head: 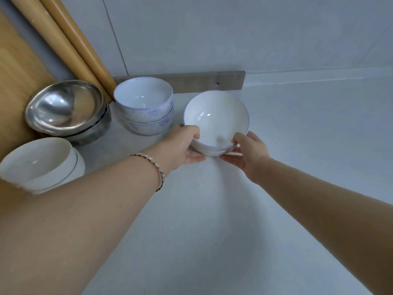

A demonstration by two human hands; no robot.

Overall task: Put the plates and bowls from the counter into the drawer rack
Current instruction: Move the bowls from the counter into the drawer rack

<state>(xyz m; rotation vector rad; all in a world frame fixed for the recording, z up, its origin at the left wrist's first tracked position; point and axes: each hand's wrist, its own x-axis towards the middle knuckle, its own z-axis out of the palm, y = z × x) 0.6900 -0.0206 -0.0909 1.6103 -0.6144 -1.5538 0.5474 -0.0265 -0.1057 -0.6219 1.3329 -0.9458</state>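
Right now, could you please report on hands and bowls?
Left hand, right hand grip white bowl stack at its sides. Steel bowls, patterned bowls, plain bowls stacked leftward. Rack not in view.

Lettering on the white bowls (215, 118): none could be read.
Lettering on the patterned bowls (144, 103), left of the white bowls: none could be read.

Whites and blues on a pale grey counter (212, 231).
A thin blue rim is seen on the white bowl (215, 118); a faint blue pattern, possibly floral, on the far stacked bowls (146, 111); the rolling pins (70, 39) are ochre.
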